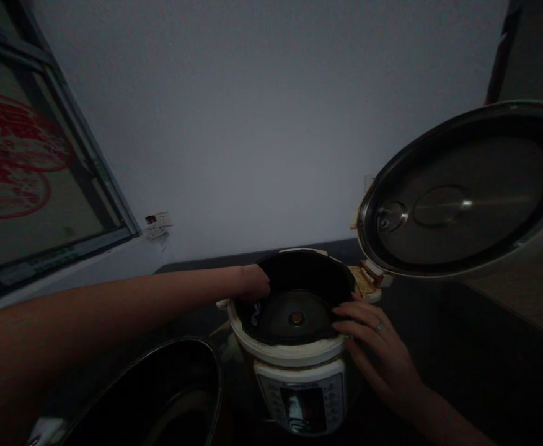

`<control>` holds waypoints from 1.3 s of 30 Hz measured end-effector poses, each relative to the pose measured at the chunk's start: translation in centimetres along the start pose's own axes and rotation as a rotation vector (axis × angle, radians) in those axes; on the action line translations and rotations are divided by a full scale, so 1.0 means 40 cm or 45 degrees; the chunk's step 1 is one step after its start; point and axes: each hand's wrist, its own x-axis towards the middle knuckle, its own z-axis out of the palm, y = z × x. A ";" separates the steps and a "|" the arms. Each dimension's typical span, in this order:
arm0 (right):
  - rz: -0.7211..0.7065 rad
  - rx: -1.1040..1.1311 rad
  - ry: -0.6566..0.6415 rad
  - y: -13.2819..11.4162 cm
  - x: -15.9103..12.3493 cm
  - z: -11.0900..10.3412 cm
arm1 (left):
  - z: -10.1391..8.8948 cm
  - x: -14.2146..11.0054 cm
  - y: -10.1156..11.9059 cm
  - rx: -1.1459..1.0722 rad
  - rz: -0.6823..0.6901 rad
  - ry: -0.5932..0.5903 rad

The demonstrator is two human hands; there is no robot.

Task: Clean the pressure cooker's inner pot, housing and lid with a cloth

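Observation:
A white electric pressure cooker stands on the dark counter with its lid swung up to the right. Inside, the bare heating plate shows, with a small round brownish sensor at its middle. My left hand reaches over the left rim into the cooker, its fingers curled. Below it hangs a small pale strip, too dim to name; the fingertips are hidden. My right hand, with a ring on one finger, rests with fingers stretched on the right rim.
A dark, shiny-rimmed pot sits at the lower left, close to the cooker. Behind stands a pale wall with a socket. A window with red decorations is at left. The raised lid takes up the right side.

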 end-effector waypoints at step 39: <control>0.864 0.576 0.419 -0.085 0.116 -0.162 | -0.306 -0.149 0.309 -2.184 0.109 0.896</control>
